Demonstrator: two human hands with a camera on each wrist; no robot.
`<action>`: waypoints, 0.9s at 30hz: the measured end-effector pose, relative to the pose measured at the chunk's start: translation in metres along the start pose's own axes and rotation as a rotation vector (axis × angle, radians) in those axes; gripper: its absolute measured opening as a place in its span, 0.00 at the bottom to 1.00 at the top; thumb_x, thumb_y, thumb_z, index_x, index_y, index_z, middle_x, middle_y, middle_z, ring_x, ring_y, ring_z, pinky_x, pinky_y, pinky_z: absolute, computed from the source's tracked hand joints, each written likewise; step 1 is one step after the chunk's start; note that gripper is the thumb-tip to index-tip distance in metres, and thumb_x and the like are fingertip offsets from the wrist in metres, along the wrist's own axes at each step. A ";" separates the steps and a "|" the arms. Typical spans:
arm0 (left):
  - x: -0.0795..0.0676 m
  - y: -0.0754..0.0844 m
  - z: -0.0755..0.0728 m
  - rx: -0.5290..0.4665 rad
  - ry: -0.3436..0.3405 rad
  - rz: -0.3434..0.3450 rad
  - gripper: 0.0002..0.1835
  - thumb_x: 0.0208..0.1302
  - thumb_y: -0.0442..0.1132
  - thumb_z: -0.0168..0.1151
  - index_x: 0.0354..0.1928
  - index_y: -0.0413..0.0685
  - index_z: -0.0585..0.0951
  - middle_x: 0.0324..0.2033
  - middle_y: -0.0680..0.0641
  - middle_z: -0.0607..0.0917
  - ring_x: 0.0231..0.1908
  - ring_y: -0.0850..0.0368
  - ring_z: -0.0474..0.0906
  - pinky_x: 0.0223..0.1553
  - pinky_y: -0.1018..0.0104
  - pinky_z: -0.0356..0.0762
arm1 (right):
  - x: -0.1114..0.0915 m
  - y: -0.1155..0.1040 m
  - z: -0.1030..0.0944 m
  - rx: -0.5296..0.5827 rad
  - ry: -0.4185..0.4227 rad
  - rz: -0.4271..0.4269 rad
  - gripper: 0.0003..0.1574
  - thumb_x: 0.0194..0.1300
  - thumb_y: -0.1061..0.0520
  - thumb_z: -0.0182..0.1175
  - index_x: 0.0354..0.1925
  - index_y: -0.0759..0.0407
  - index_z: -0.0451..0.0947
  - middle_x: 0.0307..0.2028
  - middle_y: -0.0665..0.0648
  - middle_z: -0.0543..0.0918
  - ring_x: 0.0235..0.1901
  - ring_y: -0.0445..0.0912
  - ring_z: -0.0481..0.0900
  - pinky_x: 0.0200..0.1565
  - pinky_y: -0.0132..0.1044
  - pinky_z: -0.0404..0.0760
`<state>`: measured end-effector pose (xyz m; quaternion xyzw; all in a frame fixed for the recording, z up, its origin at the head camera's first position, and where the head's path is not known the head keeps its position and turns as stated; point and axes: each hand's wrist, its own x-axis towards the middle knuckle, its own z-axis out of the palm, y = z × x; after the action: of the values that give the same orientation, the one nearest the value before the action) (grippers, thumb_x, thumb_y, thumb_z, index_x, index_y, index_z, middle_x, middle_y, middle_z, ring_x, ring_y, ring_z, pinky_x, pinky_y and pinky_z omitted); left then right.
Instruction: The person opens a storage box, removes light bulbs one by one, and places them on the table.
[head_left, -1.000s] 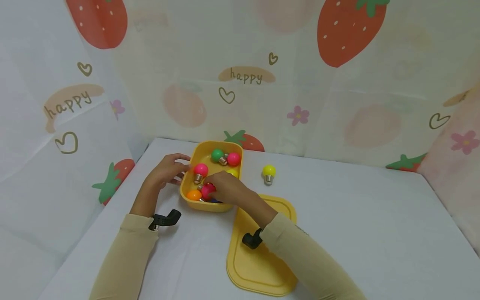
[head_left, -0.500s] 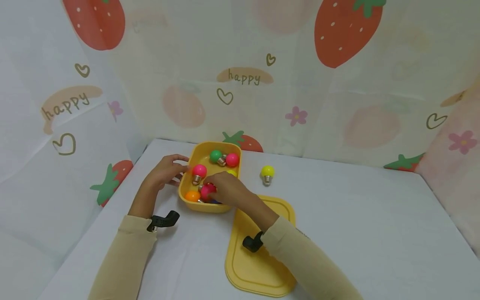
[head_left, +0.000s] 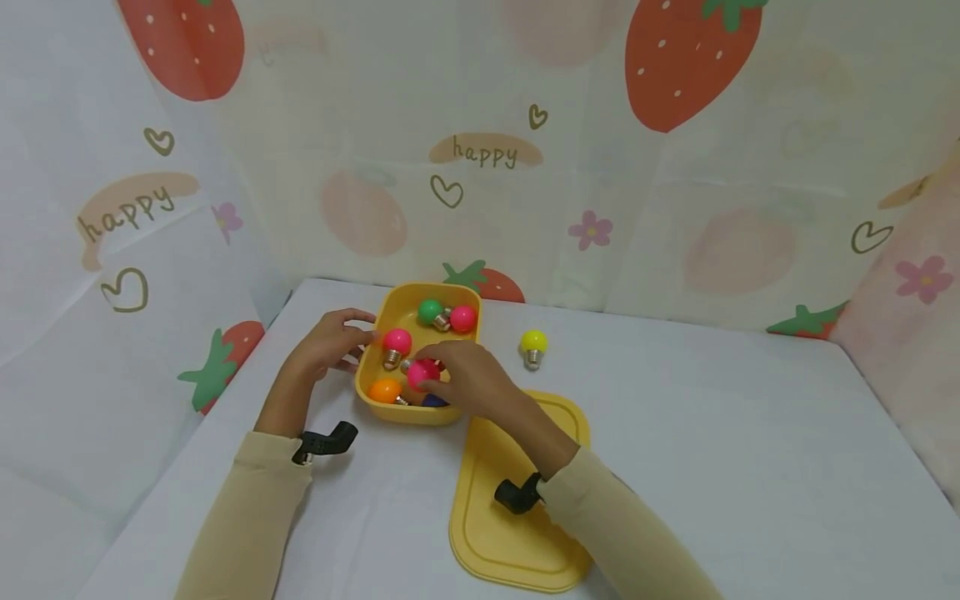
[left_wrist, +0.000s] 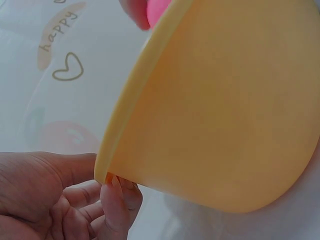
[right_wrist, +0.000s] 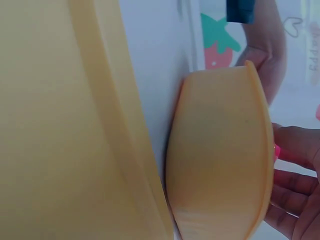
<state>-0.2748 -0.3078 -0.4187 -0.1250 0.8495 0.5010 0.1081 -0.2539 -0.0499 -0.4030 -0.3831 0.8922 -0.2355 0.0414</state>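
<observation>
A yellow plastic box (head_left: 408,417) holds several coloured light bulbs. My left hand (head_left: 330,343) is at the box's left side; in the left wrist view its thumb and fingers (left_wrist: 114,207) pinch the rim. My right hand (head_left: 472,379) is over the near part of the box and holds a pink light bulb (head_left: 422,375) between thumb and fingers, its metal base pointing left. Inside lie another pink bulb (head_left: 397,342), an orange bulb (head_left: 385,391), a green bulb (head_left: 431,312), a further pink bulb (head_left: 462,317) and a dark blue bulb (head_left: 433,401), partly hidden.
A yellow lid (head_left: 517,550) lies flat on the white table under my right forearm. To the right of the box, a yellow bulb (head_left: 534,342) lies on the tabletop. A printed cloth backdrop (head_left: 525,192) rises behind the table.
My right hand has lifted slightly and shifted a little to the right with the pink bulb, uncovering more of it. My left hand has stayed at the box's side.
</observation>
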 end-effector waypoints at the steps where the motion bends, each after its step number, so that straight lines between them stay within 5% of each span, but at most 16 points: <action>1: 0.000 0.000 0.000 0.001 0.001 0.000 0.29 0.73 0.44 0.60 0.72 0.45 0.67 0.55 0.35 0.81 0.43 0.47 0.81 0.39 0.62 0.87 | -0.002 0.001 -0.001 0.011 0.009 0.000 0.27 0.66 0.47 0.69 0.61 0.52 0.81 0.48 0.47 0.86 0.48 0.47 0.81 0.47 0.30 0.80; 19: 0.001 -0.002 0.001 0.013 0.008 -0.014 0.30 0.74 0.45 0.60 0.73 0.46 0.66 0.56 0.35 0.81 0.45 0.45 0.80 0.42 0.62 0.86 | -0.026 0.010 -0.022 0.079 0.162 -0.033 0.25 0.65 0.50 0.71 0.58 0.55 0.83 0.44 0.52 0.87 0.41 0.49 0.82 0.40 0.34 0.80; 27: 0.001 -0.002 0.002 0.015 0.006 -0.009 0.30 0.74 0.46 0.59 0.72 0.46 0.66 0.56 0.35 0.81 0.45 0.45 0.80 0.41 0.62 0.86 | -0.028 0.020 -0.032 0.177 0.195 -0.036 0.24 0.64 0.53 0.71 0.58 0.57 0.83 0.46 0.53 0.87 0.45 0.50 0.83 0.42 0.34 0.83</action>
<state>-0.2752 -0.3069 -0.4217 -0.1295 0.8529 0.4939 0.1087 -0.2562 -0.0060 -0.3872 -0.3690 0.8608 -0.3502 -0.0158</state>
